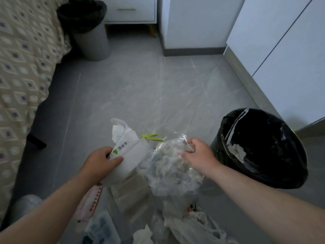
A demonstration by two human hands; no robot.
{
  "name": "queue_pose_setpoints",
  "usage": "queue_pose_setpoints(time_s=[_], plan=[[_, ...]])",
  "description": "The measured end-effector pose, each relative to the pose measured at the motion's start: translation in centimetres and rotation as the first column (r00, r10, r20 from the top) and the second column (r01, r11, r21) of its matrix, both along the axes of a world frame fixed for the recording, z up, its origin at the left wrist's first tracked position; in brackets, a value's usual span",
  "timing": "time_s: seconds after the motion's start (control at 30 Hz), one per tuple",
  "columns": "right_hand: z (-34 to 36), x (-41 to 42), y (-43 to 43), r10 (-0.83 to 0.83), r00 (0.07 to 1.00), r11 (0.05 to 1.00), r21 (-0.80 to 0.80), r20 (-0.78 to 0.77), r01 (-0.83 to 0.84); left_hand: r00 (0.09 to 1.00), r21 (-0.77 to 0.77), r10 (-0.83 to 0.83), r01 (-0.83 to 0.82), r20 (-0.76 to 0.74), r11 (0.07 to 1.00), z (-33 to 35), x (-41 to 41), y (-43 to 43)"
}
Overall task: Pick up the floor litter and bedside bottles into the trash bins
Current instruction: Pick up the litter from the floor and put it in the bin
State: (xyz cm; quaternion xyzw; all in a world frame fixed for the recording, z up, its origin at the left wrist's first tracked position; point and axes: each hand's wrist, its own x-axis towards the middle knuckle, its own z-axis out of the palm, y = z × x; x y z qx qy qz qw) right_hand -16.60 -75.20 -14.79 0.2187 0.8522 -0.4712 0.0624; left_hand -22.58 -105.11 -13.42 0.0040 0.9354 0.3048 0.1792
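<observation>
My left hand (101, 162) grips a white paper bag (131, 153) with green print, held just above the floor. My right hand (197, 154) is closed on the top of a crumpled clear plastic bag (173, 169) full of pale scraps. Right beside that hand stands a trash bin (263, 147) lined with a black bag, with white tissue inside. A second grey bin (89, 30) with a black liner stands far off by the bed. More litter lies on the floor near me: a pink wrapper (90, 201), clear plastic bags (195, 226) and a yellow-green strip (152, 136).
A bed with a patterned cover (22, 67) runs along the left. A white nightstand (130, 9) stands at the back, white cabinets (281, 50) on the right. Grey tiled floor (140, 85) lies open between the two bins.
</observation>
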Motion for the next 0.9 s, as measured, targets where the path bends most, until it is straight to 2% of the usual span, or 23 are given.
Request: queue_pose_setpoints(time_s=[0.2,0.3,0.37,0.5,0.63,0.9], plan=[[9.7,-0.3,2.6,-0.045,0.987,0.999,-0.035,-0.152,0.040,0.987,0.167,0.134,-0.118,-0.088,0.979,7.0,-1.3,2.5],[14.8,0.5,5.0,-0.136,0.968,0.989,-0.084,-0.211,0.120,0.973,0.288,0.188,-0.144,-0.133,0.947,10.7,-1.0,5.1],[17.9,1.1,7.3,-0.217,0.943,0.974,-0.113,-0.251,0.194,0.970,0.372,0.221,-0.168,-0.104,0.913,12.8,-0.5,7.3],[22.1,2.8,12.2,-0.415,0.842,0.900,-0.289,-0.343,0.326,0.970,0.503,0.222,-0.144,-0.099,0.852,15.6,0.1,11.7],[23.7,4.7,17.4,-0.635,0.696,0.750,-0.483,-0.334,0.452,0.975,0.622,0.203,-0.103,-0.092,0.776,16.7,0.4,16.7],[26.3,9.4,26.7,-0.798,0.485,0.585,-0.651,-0.357,0.484,0.991,0.789,0.098,-0.135,0.095,0.599,16.1,2.6,29.0]])
